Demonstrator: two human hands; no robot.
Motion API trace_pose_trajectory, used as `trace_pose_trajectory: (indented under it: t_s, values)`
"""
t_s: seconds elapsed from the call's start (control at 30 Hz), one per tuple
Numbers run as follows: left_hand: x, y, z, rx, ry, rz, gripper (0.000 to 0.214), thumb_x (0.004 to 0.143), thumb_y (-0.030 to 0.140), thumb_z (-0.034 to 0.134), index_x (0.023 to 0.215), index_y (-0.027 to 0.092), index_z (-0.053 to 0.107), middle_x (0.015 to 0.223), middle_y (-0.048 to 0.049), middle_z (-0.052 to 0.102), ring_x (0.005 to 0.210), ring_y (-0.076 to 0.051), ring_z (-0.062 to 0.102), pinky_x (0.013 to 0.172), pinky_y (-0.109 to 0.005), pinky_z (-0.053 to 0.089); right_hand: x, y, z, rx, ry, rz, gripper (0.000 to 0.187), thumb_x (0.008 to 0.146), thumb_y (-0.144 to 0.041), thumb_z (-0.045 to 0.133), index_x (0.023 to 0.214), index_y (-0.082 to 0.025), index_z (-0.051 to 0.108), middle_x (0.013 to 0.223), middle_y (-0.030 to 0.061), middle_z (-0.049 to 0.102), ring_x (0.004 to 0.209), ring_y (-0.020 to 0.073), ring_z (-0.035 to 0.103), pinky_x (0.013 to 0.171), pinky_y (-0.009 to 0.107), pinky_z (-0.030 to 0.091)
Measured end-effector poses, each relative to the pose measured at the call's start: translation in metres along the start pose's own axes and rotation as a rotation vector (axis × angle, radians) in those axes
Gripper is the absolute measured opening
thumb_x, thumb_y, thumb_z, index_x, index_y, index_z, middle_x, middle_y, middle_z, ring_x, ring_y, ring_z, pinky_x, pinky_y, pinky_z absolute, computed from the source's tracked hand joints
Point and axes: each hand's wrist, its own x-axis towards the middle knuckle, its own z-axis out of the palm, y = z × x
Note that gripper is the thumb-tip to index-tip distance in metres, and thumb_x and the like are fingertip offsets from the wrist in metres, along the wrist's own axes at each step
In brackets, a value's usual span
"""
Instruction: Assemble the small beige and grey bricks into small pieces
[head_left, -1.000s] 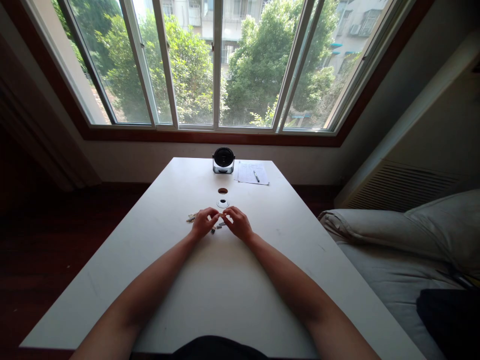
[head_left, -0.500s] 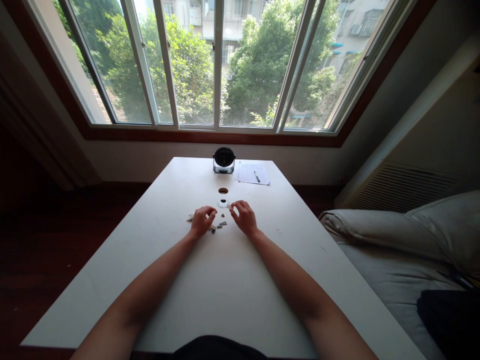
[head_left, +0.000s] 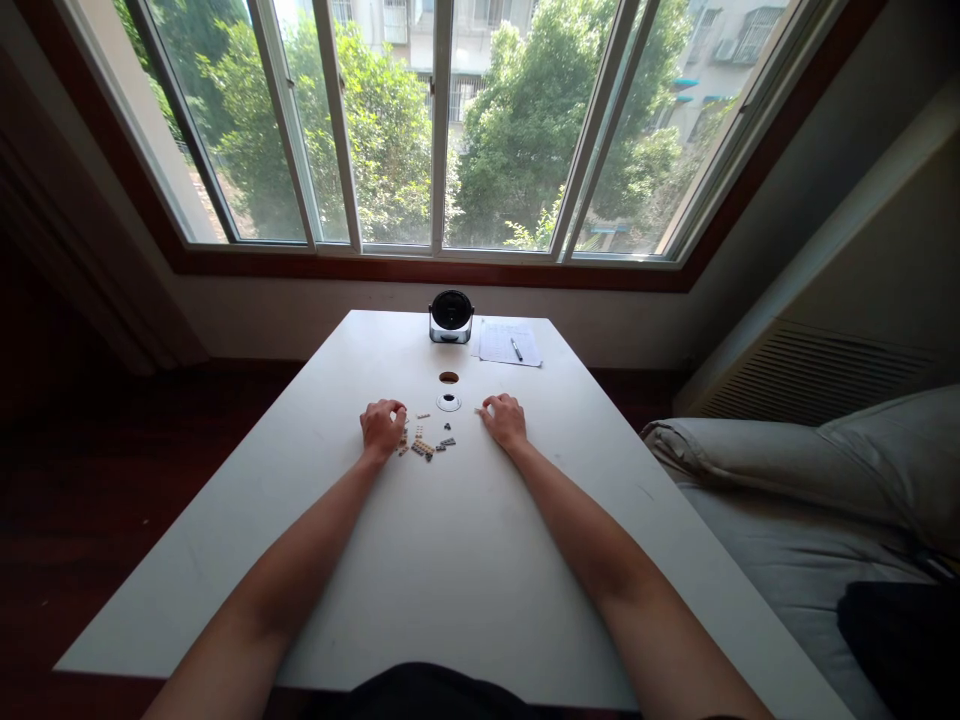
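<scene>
My left hand [head_left: 382, 426] is at the left edge of a loose group of small toy bricks [head_left: 422, 447], tan and grey. Its thumb and fingers are curled together in a pinch; whatever lies between them is too small to make out. Right of the group, my right hand [head_left: 505, 419] rests near the table surface, closed in a pinch on a small pale toy brick [head_left: 478, 409] whose tip sticks out to the left. Grey bricks [head_left: 447, 442] lie between the hands, with a small dark piece [head_left: 448, 427] just behind them.
On the white table [head_left: 450, 560], a round metal-rimmed disc [head_left: 448, 403] lies before a round hole [head_left: 448, 378]. A black round device on a stand [head_left: 451, 315] is at the far edge, beside paper sheets [head_left: 499, 345] with a pen [head_left: 517, 349]. A sofa [head_left: 750, 450] stands to the right.
My hands have moved apart: the left went left and slightly back, uncovering more tan bricks, and the right drew away to the right with the pale brick. The view has shifted slightly.
</scene>
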Motion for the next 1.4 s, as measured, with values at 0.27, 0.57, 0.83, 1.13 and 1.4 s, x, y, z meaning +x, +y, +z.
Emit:
trace_pose_trajectory:
  t_s: [0.27,0.57,0.83,1.13,1.4]
  values:
    - [0.007,-0.017,0.006,0.041,-0.071,-0.101,0.02,0.088,0.032,0.053,0.096,0.025,0.071,0.111,-0.0065,0.07,0.109,-0.027,0.055,0.09,-0.038,0.038,0.017,-0.004,-0.003,-0.039,-0.037,-0.087,0.022,0.099,-0.039,0.054,0.096,-0.024,0.07,0.103,0.0073,0.063,0.103,0.0224,0.052,0.091,0.033,0.04]
    - [0.02,-0.026,-0.006,-0.021,-0.221,-0.058,0.022,0.088,0.033,0.055,0.095,0.024,0.073,0.1,-0.0045,0.073,0.097,-0.021,0.061,0.085,-0.031,0.043,0.034,0.0,-0.001,0.024,-0.074,-0.033,0.024,0.1,-0.036,0.051,0.098,-0.023,0.071,0.105,0.0067,0.062,0.105,0.0212,0.052,0.091,0.031,0.041]
    - [0.018,-0.027,-0.004,0.013,-0.214,0.024,0.021,0.088,0.036,0.056,0.093,0.025,0.073,0.095,-0.0043,0.072,0.094,-0.021,0.061,0.086,-0.032,0.043,0.034,0.003,0.001,0.021,-0.025,-0.004,0.017,0.097,-0.029,0.054,0.105,-0.023,0.068,0.106,0.0072,0.063,0.105,0.0222,0.052,0.091,0.032,0.041]
    - [0.012,-0.02,-0.002,0.037,-0.24,0.08,0.016,0.087,0.027,0.058,0.095,0.026,0.073,0.099,-0.0031,0.071,0.099,-0.022,0.059,0.09,-0.034,0.041,0.029,-0.004,0.001,-0.052,-0.043,-0.081,0.02,0.098,-0.029,0.052,0.106,-0.022,0.07,0.109,0.0103,0.064,0.108,0.0239,0.052,0.094,0.033,0.04]
    - [0.004,-0.011,-0.004,0.075,-0.179,0.106,0.02,0.089,0.036,0.061,0.103,0.026,0.071,0.104,-0.0077,0.068,0.106,-0.027,0.055,0.091,-0.038,0.039,0.035,-0.005,0.001,-0.031,-0.141,-0.062,0.039,0.098,-0.029,0.049,0.136,-0.024,0.057,0.133,0.0087,0.059,0.123,0.0243,0.048,0.105,0.035,0.034]
